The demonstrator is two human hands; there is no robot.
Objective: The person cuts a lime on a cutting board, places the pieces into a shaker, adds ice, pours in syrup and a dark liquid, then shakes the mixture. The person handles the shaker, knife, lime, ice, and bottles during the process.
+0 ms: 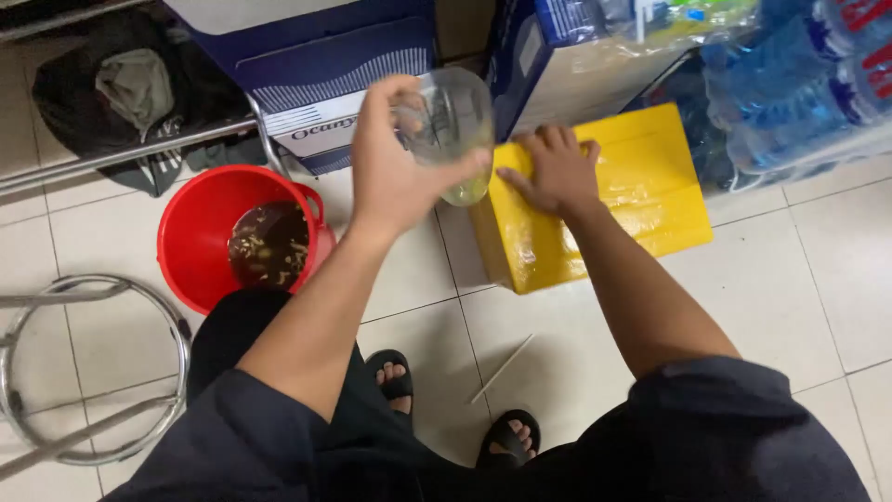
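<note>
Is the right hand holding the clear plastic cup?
No, the left hand holds the clear plastic cup, while the right hand rests flat on the yellow box.

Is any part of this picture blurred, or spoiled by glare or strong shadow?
Head view: the left hand and the clear plastic cup it holds are slightly motion-blurred; soft glare lies on the wrapped yellow box under the right hand and on the bottle pack; the lighting is even, with faint shadows on the tiled floor; the red bucket looks sharp.

metal stool [88, 372] cut off left, bottled-water pack [808, 84] cropped — clear cup [453, 130] blurred
</note>
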